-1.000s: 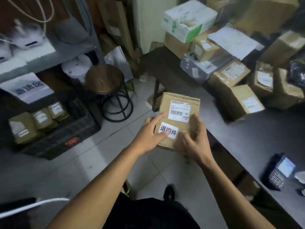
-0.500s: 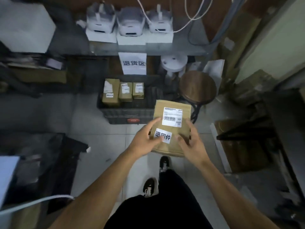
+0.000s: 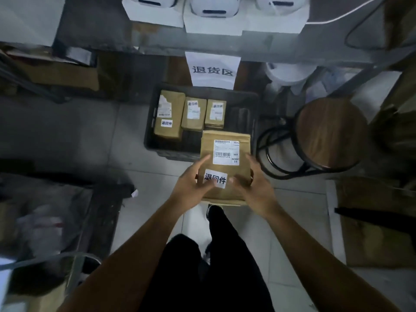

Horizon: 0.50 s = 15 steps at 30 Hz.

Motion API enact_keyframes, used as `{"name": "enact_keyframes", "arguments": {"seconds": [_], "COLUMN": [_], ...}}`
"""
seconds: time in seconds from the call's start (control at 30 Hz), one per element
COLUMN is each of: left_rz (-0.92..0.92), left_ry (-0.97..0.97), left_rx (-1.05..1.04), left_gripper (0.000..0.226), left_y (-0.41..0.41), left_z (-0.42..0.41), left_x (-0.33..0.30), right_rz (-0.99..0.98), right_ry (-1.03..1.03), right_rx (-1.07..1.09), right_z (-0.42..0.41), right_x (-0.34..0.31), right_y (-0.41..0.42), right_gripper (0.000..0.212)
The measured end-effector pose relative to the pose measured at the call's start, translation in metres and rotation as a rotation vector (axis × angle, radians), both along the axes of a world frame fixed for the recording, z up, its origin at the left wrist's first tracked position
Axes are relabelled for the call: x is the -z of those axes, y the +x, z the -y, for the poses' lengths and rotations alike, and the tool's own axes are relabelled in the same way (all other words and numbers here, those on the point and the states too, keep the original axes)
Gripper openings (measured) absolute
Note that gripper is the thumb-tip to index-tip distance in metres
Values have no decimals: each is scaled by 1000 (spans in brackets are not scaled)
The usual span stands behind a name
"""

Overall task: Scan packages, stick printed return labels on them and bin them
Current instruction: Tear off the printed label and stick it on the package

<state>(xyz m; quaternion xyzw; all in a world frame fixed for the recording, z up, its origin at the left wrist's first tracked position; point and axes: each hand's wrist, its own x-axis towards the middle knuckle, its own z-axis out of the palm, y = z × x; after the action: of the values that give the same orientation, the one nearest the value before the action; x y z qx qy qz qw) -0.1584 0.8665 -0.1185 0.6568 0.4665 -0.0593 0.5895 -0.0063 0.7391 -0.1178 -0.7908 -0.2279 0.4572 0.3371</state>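
head view: both hands hold one brown package (image 3: 225, 145) out in front of the body, above the tiled floor (image 3: 135, 131) and over the near right corner of a dark bin (image 3: 150, 140). the left hand (image 3: 191, 185) grips the package's left edge, thumb lying across the top near the white return label (image 3: 215, 179) with its three large printed characters. the right hand (image 3: 254, 188) grips the right edge, thumb on top beside that same label. higher on the package sits a white shipping label (image 3: 226, 152) with a barcode.

inside the bin lie three brown packages (image 3: 193, 113) side by side, each with white stickers on top. a paper sign (image 3: 212, 69) with printed characters hangs from the shelf (image 3: 225, 45) just behind the bin. white devices (image 3: 213, 6) stand in a row on the shelf. a round wooden stool (image 3: 331, 134) on a black frame stands just right of the bin. black trouser legs and a dark shoe (image 3: 213, 212) show below the package.
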Motion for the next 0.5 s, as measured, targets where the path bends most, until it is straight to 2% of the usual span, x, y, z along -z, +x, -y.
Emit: {"name": "enact_keyframes", "arguments": {"seconds": [0.17, 0.33, 0.5], "left_rz": [-46, -79, -91], "left_ry": [-77, -147, -212], "left_rx": [-41, -24, -33], "left_gripper": [70, 73, 74], "left_y": [37, 67, 95], "left_z": [-63, -120, -168], "left_x": [67, 169, 273], "right_rz": [-39, -124, -112], "right_ry": [-84, -146, -220], "right_rx": [-3, -13, -25], "right_z": [-68, -122, -169], "right_x": [70, 171, 273], "right_y": [40, 73, 104], "right_gripper": [81, 80, 79]}}
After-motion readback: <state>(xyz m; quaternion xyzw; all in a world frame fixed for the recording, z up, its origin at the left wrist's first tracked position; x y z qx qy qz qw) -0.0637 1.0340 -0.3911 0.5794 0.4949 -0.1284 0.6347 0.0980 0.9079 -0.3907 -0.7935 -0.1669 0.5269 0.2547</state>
